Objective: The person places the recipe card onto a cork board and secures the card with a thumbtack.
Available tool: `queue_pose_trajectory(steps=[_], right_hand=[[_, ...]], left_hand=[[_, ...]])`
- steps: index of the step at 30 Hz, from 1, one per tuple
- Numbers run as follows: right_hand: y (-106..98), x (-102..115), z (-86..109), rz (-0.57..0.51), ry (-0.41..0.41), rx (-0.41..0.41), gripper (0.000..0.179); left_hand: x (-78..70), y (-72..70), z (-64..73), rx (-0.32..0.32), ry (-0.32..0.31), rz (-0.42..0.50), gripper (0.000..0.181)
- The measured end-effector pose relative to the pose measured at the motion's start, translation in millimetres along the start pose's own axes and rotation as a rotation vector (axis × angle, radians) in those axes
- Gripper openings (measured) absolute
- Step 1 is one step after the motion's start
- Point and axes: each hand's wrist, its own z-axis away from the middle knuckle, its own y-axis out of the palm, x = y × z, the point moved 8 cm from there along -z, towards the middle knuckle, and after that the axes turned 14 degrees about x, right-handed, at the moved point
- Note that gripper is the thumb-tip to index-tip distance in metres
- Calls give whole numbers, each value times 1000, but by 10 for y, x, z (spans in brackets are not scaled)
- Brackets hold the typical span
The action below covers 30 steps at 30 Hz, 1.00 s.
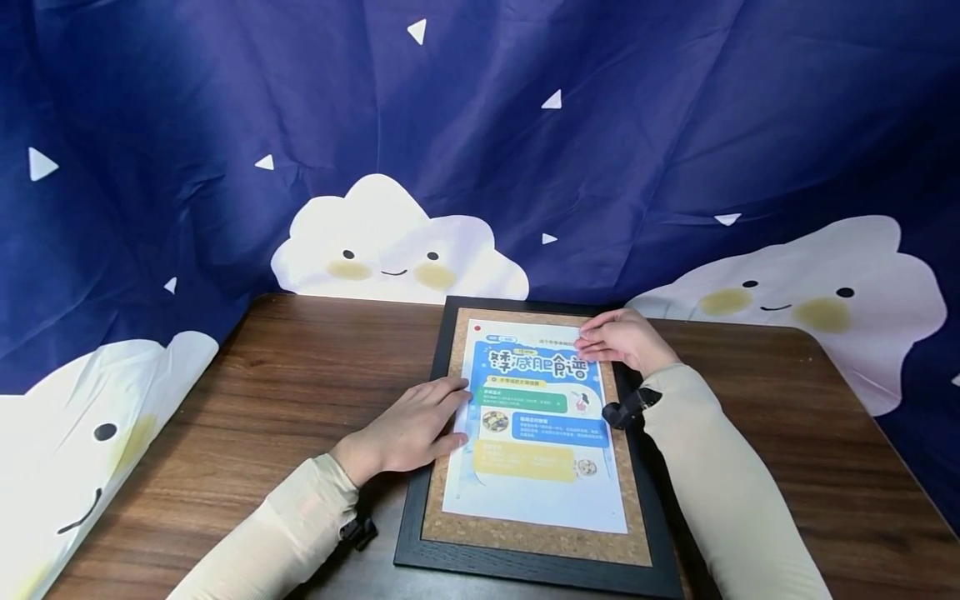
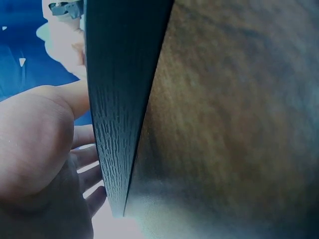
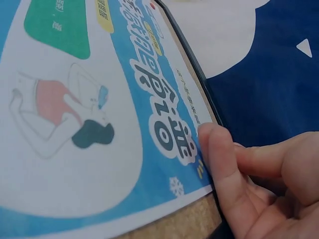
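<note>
A printed sheet (image 1: 536,500) with a blue heading and coloured text boxes lies on a cork board (image 1: 525,537) in a black frame (image 1: 517,567). A small red pin (image 1: 477,328) shows at the sheet's top left corner. My left hand (image 1: 408,427) rests across the frame's left side, its fingers spread, fingertips on the sheet's left edge. With bent, bunched fingers, my right hand (image 1: 626,340) is at the sheet's top right corner. In the right wrist view its fingertips (image 3: 213,137) overlap that corner, and I cannot tell what is between them.
The board lies on a brown wooden table (image 1: 300,375), its top edge near the table's back edge. Behind hangs a dark blue cloth (image 1: 465,125) printed with white clouds and triangles. Black straps (image 1: 630,408) sit on both wrists.
</note>
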Motion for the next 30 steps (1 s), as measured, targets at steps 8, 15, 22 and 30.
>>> queue_pose_trajectory(steps=[8, 15, 22, 30], right_hand=[[19, 9, -2, 16, 60, -10, 35], [20, 29, 12, 44, 44, 3, 36], [35, 48, 15, 69, 33, -6, 36], [26, 29, -7, 98, 40, -39, 37]], left_hand=[[0, 14, -2, 2, 0, 6, 63], [2, -3, 5, -9, 6, -3, 62], [10, 0, 2, -14, 4, -1, 62], [6, 1, 1, -7, 3, -3, 62]])
